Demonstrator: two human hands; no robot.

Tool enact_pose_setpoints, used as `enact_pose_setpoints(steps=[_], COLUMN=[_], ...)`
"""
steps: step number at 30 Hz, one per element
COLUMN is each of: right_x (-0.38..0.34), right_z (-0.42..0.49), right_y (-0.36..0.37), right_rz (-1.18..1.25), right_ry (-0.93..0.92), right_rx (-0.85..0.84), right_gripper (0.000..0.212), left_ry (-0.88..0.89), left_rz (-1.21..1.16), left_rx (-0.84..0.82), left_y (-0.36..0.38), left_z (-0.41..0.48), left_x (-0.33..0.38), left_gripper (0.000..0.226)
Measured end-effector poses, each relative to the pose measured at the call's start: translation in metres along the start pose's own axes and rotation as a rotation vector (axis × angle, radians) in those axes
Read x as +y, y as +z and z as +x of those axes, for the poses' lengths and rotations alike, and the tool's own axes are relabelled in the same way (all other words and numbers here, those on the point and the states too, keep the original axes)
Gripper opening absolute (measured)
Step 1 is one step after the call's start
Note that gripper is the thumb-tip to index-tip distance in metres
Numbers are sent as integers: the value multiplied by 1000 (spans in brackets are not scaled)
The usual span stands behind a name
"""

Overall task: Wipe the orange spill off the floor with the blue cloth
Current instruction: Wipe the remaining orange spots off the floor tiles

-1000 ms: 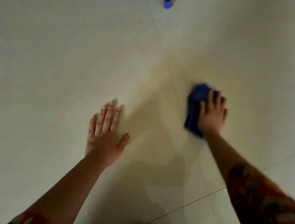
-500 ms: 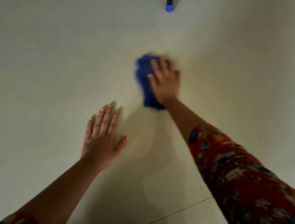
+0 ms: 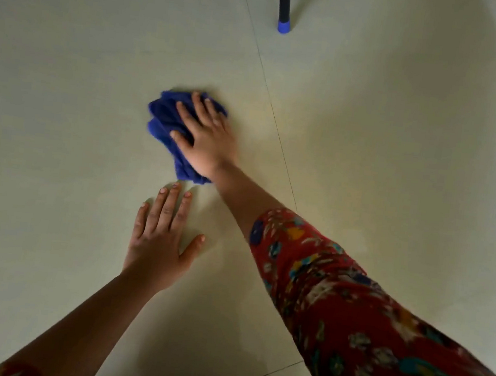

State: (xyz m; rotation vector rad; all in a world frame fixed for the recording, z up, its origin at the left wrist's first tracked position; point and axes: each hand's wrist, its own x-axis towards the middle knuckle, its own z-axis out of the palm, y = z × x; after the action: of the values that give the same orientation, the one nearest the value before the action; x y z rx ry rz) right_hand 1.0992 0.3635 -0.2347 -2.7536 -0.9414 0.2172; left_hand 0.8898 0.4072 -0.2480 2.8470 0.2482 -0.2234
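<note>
blue cloth, seemingly bunched, pressed under straight-fingered right hand, left hand spread flat on floor

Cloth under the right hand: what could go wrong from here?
1. The right hand presses flat on the bunched cloth without a grip, so the cloth may slide out mid-stroke.
2. The left hand leans on the floor near the cloth; if that patch is wet, it could slip.
3. A faint yellowish tint by the seam, right of the cloth, may get missed.
</note>
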Motion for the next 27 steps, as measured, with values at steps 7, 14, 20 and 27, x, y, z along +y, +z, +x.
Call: enact_pose_setpoints(steps=[7,14,20,27], right_x=[180,241,101,40], right_z=[-63,-246,-360,-213], right_y=[-32,-45,0,14], right_rz=[50,37,-31,51], right_ry=[611,977,968,789], right_rx=[200,187,193,242], right_gripper=[58,63,64,67], left_ry=[10,-1,49,-20], left_rz=[-12,-8,-135,-208], left_rx=[22,-32,-29,11], left_y=[2,-2,-3,-4], left_z=[-1,2,-35,-84], left_x=[-2,-1,9,-5], left_gripper=[82,90,89,80])
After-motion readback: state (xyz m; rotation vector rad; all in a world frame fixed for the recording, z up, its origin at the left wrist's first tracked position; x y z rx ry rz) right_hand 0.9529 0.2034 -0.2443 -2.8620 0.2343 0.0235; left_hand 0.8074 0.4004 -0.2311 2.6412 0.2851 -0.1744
